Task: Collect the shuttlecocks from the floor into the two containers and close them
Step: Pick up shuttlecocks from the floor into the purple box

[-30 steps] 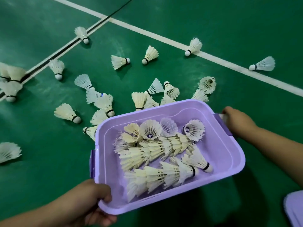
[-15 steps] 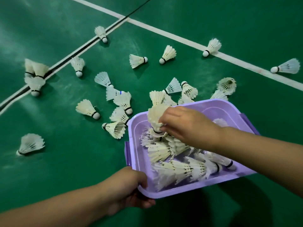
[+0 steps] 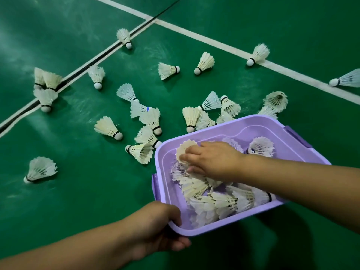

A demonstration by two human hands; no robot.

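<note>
1. The purple container [image 3: 288,142] is an open rectangular tub with darker latches at its side walls. It sits low right in the view, above the green floor [image 3: 78,191], and holds a heap of white shuttlecocks [image 3: 212,201].
2. The left hand [image 3: 155,228] is closed around the container's near-left corner, fingers curled over the rim.
3. The right hand [image 3: 212,159] reaches into the container, fingers pinching one cream shuttlecock [image 3: 184,152] by its skirt.
4. One container is visible. Roughly twenty loose shuttlecocks [image 3: 108,127] lie on the floor; an exact count cannot be given where they overlap.
</note>
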